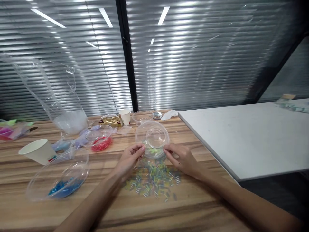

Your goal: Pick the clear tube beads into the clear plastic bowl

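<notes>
A clear plastic bowl (152, 132) is tilted up on the wooden table, with some yellow-green pieces low inside it. My left hand (130, 158) pinches its left rim, and my right hand (181, 158) pinches the right rim. Just below the bowl, between my forearms, many small yellow, green and clear pieces (154, 178) lie scattered on the wood.
At the left are a clear bowl of blue pieces (65, 187), a paper cup (40, 153) and a bowl of red pieces (101, 143). Farther back stand a gold packet (111, 121), another cup (125, 117) and a clear bag (71, 121). A white table (241, 138) adjoins at right.
</notes>
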`<state>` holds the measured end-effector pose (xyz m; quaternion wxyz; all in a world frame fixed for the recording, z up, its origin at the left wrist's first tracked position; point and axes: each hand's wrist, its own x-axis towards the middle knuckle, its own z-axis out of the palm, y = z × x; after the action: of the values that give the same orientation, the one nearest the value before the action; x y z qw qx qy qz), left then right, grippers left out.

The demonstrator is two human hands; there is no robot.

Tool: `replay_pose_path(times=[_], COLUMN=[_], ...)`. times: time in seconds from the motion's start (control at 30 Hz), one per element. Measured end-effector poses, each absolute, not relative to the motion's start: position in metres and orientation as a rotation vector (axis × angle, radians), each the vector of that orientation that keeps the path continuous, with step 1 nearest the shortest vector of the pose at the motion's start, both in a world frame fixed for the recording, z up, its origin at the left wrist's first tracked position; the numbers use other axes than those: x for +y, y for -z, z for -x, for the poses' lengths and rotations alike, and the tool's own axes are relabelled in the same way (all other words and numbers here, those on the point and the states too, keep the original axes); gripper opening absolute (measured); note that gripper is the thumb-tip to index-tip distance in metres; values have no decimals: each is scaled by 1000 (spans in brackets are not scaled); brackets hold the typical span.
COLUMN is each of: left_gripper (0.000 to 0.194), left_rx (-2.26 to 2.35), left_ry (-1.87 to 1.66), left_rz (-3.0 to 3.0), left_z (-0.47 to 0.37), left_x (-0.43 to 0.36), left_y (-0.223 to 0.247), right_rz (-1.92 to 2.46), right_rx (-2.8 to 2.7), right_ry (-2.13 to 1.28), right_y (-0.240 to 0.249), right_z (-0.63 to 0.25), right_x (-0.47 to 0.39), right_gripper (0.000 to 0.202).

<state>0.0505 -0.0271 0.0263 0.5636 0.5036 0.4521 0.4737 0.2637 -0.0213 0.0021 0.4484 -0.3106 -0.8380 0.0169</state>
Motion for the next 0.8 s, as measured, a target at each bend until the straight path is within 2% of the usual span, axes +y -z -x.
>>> replay_pose_path(times=[0.2,0.53,0.8], left_gripper=[38,49,51], left_rx=[1183,1340,1325], left_ry=[-1095,-1217,-1218], left_rz=[-1266,-1294,-1309], left_z=[-49,-43,-43], left_x=[-25,-20,-19], left_y=[-23,-21,-19], right_rz=[754,706,686], right_rx=[-2080,-2122,-2161], right_ry=[-27,87,157], right_y=[0,-4,-3], right_z=[-262,-257,-255], right_x=[-20,-27,-29], right_gripper=[14,15,16])
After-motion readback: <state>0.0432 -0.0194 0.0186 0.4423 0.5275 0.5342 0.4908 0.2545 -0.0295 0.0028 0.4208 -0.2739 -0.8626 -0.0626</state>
